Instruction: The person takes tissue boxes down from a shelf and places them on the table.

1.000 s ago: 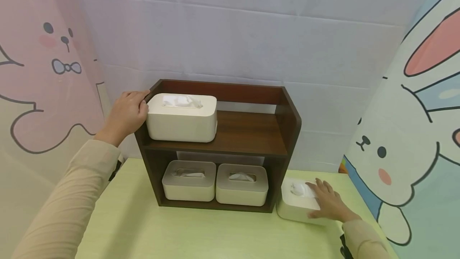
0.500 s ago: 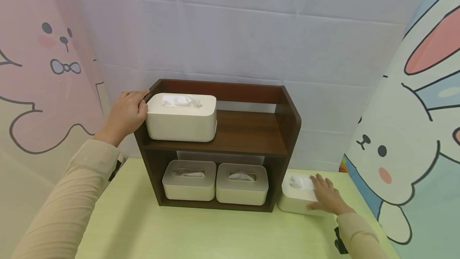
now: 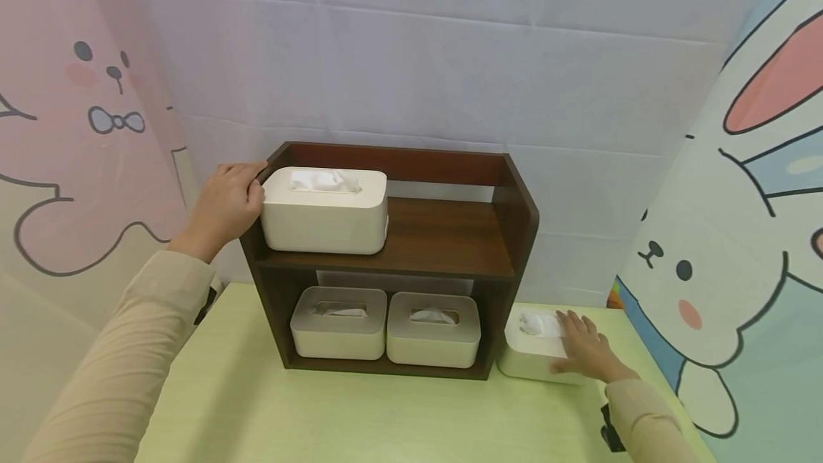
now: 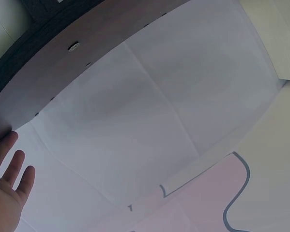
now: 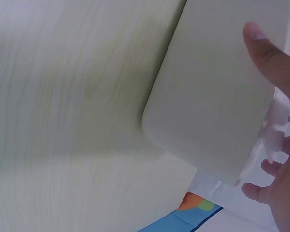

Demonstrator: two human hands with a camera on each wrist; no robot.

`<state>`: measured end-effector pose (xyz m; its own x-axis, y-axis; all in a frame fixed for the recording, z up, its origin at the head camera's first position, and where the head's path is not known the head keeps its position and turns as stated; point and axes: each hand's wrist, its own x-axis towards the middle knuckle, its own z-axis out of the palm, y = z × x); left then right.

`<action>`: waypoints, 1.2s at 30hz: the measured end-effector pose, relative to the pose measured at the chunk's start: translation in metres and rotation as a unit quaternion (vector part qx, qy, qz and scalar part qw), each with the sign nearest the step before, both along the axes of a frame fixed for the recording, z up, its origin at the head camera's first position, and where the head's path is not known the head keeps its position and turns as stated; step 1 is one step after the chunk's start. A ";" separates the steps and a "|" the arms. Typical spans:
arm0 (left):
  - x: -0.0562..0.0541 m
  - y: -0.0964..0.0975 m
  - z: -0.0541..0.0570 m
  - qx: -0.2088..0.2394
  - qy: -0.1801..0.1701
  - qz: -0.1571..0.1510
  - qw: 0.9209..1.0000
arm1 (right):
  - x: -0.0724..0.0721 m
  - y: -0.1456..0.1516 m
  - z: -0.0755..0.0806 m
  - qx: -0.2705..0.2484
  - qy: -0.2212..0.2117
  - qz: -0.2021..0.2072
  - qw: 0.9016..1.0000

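Note:
My left hand (image 3: 225, 202) rests at the upper left side of a dark brown two-tier shelf (image 3: 450, 234). In the left wrist view, its fingers (image 4: 26, 183) are extended and spread, one fingertip right at the panel. My right hand (image 3: 591, 349) lies over a cream tissue box (image 3: 536, 366) standing on the table against the shelf's right side. The right wrist view has the thumb (image 5: 275, 63) stretched across the box's front face and the other fingers spread past its top. White tissue pokes from the slot, partly hidden by that hand.
One cream tissue box (image 3: 324, 223) sits on the upper tier at the left. Two grey-lidded tissue boxes (image 3: 338, 341) stand side by side on the lower tier. The pale green table (image 3: 360, 420) extends in front; a white cloth (image 3: 411, 56) hangs behind.
The tissue box at the right has shifted slightly back, and my right hand has moved with it. Since half a second ago hardly anything differs. The left hand stays on the shelf.

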<state>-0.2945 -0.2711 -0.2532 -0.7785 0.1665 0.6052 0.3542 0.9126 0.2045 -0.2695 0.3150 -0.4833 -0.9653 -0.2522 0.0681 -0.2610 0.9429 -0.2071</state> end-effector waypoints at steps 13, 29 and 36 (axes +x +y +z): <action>-0.001 0.000 -0.001 0.003 0.000 0.002 1.000 | 0.007 -0.006 0.032 0.016 0.070 0.044 0.996; -0.002 -0.001 -0.003 0.006 0.004 0.001 1.000 | 0.030 -0.034 0.075 0.055 0.157 0.106 0.980; -0.002 -0.001 -0.003 0.007 -0.001 0.002 1.000 | 0.041 -0.051 0.085 0.071 0.198 0.148 0.966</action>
